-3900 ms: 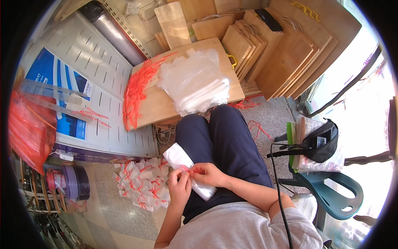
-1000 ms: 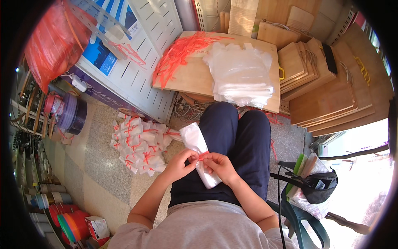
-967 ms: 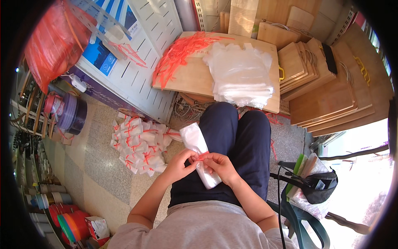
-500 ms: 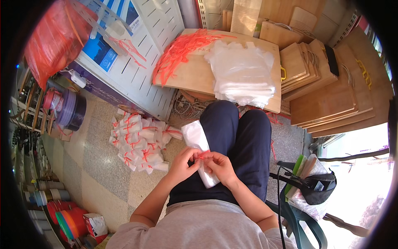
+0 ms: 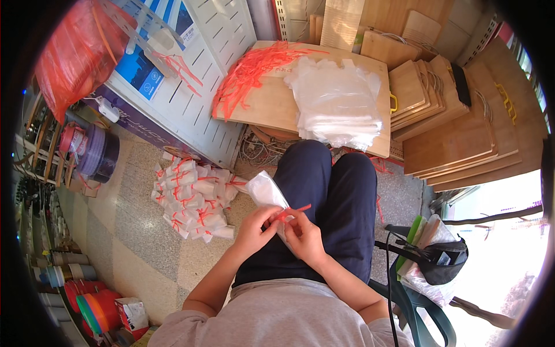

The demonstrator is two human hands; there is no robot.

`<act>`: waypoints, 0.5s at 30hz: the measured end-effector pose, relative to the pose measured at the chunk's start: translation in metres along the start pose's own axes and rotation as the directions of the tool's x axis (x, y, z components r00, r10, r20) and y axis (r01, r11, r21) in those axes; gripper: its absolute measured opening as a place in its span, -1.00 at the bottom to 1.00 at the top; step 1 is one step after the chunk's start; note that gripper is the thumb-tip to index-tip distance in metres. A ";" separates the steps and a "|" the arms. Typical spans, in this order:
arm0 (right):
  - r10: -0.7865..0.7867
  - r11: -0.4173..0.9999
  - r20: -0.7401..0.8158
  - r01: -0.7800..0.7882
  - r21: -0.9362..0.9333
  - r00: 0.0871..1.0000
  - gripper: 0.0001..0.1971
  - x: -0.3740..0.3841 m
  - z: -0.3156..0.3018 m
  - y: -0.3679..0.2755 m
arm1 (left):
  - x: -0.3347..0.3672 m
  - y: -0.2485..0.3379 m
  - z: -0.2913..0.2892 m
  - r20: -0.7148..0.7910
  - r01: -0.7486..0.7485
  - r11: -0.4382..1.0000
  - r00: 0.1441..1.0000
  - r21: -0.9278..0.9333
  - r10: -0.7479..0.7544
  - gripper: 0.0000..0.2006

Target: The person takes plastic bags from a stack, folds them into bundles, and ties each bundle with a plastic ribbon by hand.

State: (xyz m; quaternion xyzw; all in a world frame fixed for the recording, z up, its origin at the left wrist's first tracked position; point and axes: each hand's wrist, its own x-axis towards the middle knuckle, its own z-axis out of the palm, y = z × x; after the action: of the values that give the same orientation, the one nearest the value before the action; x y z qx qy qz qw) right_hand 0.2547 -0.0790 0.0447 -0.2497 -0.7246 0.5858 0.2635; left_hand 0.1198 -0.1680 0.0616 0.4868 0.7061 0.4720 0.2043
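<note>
Across my lap lies a folded bundle of white plastic bags (image 5: 265,189), tilted from upper left to lower right. A red plastic strip (image 5: 282,216) goes around its middle, with one loose end sticking out to the upper right. My left hand (image 5: 258,230) pinches the strip at the left side of the bundle. My right hand (image 5: 305,233) is closed on the strip from the right, its fingers bent over the bundle's lower half. Whether the strip is knotted is hidden by my fingertips.
A wooden board (image 5: 272,110) ahead bears loose red strips (image 5: 245,78) and a stack of flat white bags (image 5: 335,98). Many tied bundles (image 5: 193,199) are heaped on the floor at left. Cutting boards (image 5: 445,141) lean at right, above a green chair (image 5: 413,312).
My right hand has turned and moved slightly, and a loose strip end now shows above it. The bundle's upper end has shifted a little left.
</note>
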 end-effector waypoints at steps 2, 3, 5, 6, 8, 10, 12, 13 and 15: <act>0.052 0.997 0.032 -0.054 0.058 0.998 -0.65 0.000 -0.002 0.003 | 0.001 0.004 -0.001 0.026 -0.015 0.999 1.000 0.034 0.014 -0.80; 0.052 0.997 0.032 -0.054 0.057 0.998 -0.65 -0.001 -0.003 0.003 | 0.001 0.004 -0.001 0.054 -0.030 0.997 0.998 0.068 0.026 -0.81; 0.037 0.996 -0.005 -0.037 0.084 0.999 -0.59 -0.001 -0.003 0.001 | -0.003 -0.004 -0.001 0.055 0.013 0.998 0.998 0.057 -0.016 -0.82; 0.037 0.996 -0.005 -0.036 0.084 0.999 -0.59 -0.002 -0.003 0.001 | -0.005 -0.008 -0.001 0.059 0.056 0.997 0.997 0.045 -0.058 -0.82; 0.048 0.996 -0.028 -0.046 0.081 0.998 -0.51 -0.001 -0.003 0.000 | -0.006 -0.014 0.000 0.022 0.051 0.998 0.998 -0.037 -0.050 -0.85; 0.078 0.990 -0.054 -0.071 0.122 0.996 -0.57 0.000 -0.005 -0.006 | -0.008 -0.022 0.001 -0.015 0.043 0.992 0.999 -0.118 -0.045 -0.87; 0.107 0.982 -0.076 -0.094 0.164 0.991 -0.62 0.002 -0.006 -0.005 | -0.012 -0.033 0.001 0.022 0.257 0.871 0.962 -0.419 -0.273 -0.89; 0.157 0.980 0.007 -0.156 0.124 0.988 -0.72 0.004 -0.010 -0.001 | -0.011 -0.031 0.000 0.023 0.257 0.871 0.962 -0.419 -0.272 -0.89; 0.208 0.973 0.089 -0.215 0.080 0.974 -0.80 0.005 -0.017 0.005 | -0.008 -0.024 -0.003 0.018 0.281 0.812 0.948 -0.512 -0.317 -0.85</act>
State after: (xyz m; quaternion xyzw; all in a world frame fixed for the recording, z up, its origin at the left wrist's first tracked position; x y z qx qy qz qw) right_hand 0.2625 -0.0622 0.0434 -0.2899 -0.6771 0.6516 0.1814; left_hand 0.1089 -0.1790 0.0407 0.2823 0.6307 0.6193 0.3728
